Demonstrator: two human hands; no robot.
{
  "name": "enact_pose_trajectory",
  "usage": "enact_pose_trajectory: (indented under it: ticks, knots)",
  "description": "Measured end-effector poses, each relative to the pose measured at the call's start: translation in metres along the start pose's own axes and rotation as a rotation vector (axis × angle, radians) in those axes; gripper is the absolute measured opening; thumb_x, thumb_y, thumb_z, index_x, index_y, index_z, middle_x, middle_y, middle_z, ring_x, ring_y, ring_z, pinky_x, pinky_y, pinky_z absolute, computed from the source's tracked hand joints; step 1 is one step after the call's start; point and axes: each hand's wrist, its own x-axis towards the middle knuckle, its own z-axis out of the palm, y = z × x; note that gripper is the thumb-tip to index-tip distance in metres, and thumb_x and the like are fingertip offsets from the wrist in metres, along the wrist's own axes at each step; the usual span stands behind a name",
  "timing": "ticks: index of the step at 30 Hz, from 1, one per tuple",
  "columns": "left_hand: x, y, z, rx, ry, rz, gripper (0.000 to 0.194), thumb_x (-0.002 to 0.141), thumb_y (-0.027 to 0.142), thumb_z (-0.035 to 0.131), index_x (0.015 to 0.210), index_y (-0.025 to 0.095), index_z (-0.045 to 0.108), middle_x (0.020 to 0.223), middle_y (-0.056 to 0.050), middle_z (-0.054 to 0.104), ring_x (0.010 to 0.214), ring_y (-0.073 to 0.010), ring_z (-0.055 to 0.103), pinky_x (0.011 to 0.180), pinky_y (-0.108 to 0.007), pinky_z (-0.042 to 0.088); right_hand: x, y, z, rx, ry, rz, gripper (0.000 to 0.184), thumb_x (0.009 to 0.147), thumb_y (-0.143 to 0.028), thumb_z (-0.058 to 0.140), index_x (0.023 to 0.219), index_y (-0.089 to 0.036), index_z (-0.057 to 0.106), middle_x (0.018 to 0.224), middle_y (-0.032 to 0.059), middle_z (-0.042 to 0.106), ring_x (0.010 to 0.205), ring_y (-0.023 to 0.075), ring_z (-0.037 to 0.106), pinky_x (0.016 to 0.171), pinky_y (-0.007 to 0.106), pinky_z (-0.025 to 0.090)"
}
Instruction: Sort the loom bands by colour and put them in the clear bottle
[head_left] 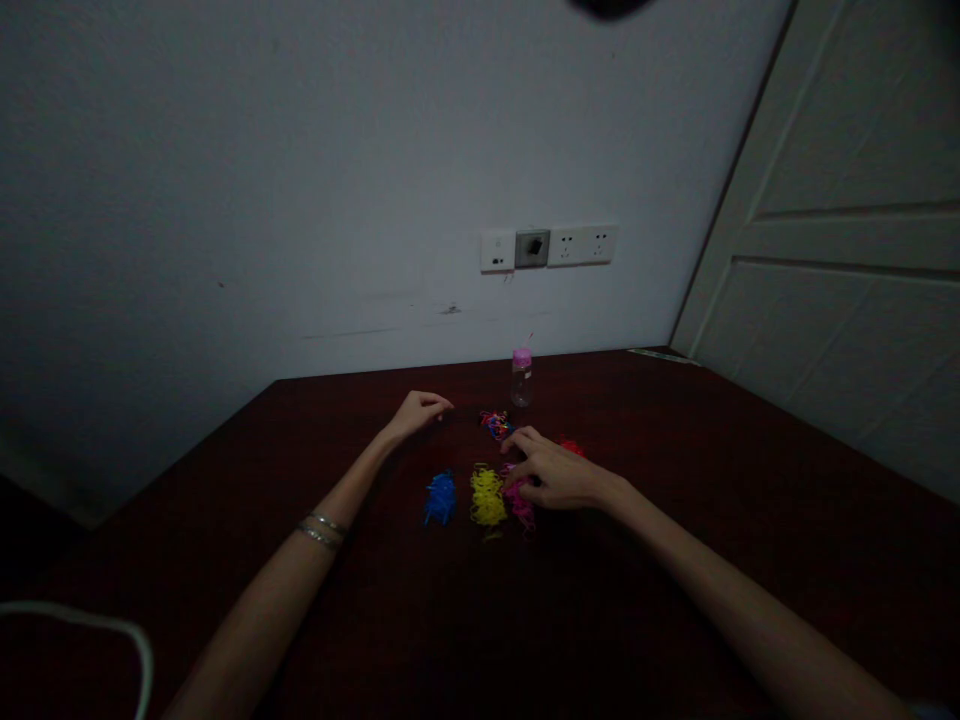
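Note:
My left hand (422, 412) rests at the far left of the piles, its fingers loosely bent and the tips a little apart, with nothing visible in them. Over the pink rubber bands (523, 508) hovers or rests my right hand (553, 474), fingers spread and curved downward; whether it touches the bands I cannot tell. Just beyond its fingertips lies a mixed-colour heap of small bands (495, 425). Yellow rubber bands (487, 497) sit left of the pink ones, and a blue pile (440, 498) farther left. Red bands (571, 446) show partly behind my right hand.
A clear bottle with a pink lid (521, 378) stands behind the heap on the dark reddish table (360, 620). Wall sockets (583, 246) are on the wall behind. A pale cable (112, 622) curves at lower left, and a white panelled door (840, 260) is at right.

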Motion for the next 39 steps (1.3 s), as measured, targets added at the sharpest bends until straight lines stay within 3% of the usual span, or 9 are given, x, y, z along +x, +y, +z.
enact_pose_trajectory:
  ticks: [18, 26, 32, 39]
  knots:
    - [0.002, -0.011, 0.000, 0.012, -0.003, -0.018, 0.032, 0.068, 0.034, 0.053, 0.083, 0.009, 0.067, 0.051, 0.001, 0.052, 0.040, -0.0047, 0.035, 0.039, -0.018, 0.022, 0.001, 0.000, -0.001, 0.002, 0.030, 0.010, 0.018, 0.075, -0.020, 0.052, 0.069, -0.019, 0.069, 0.109, 0.0086, 0.047, 0.102, 0.0238, 0.040, 0.085, 0.040, 0.039]
    - [0.003, -0.013, 0.000, 0.030, 0.008, -0.013, 0.031, 0.069, 0.033, 0.053, 0.082, 0.009, 0.068, 0.053, 0.000, 0.054, 0.041, -0.0053, 0.036, 0.040, -0.017, 0.024, -0.001, 0.006, -0.004, 0.046, 0.131, 0.061, 0.018, 0.072, -0.014, 0.051, 0.077, -0.020, 0.067, 0.106, 0.0069, 0.049, 0.101, 0.0207, 0.042, 0.087, 0.036, 0.039]
    - [0.006, -0.020, 0.006, 0.066, 0.016, 0.031, 0.027, 0.067, 0.028, 0.054, 0.079, 0.009, 0.068, 0.062, -0.004, 0.062, 0.052, -0.0091, 0.048, 0.049, -0.019, 0.035, -0.010, 0.038, -0.010, 0.022, 0.329, 0.180, 0.018, 0.074, -0.016, 0.048, 0.076, -0.019, 0.066, 0.103, 0.0066, 0.052, 0.098, 0.0201, 0.045, 0.087, 0.037, 0.039]
    - [0.007, -0.019, 0.022, 0.238, -0.099, 0.176, 0.026, 0.066, 0.027, 0.053, 0.079, 0.010, 0.068, 0.073, -0.006, 0.066, 0.067, -0.0143, 0.057, 0.063, -0.022, 0.041, -0.032, 0.088, -0.011, -0.030, 0.455, 0.367, 0.019, 0.075, -0.018, 0.046, 0.075, -0.020, 0.065, 0.096, 0.0063, 0.055, 0.093, 0.0201, 0.048, 0.085, 0.036, 0.040]
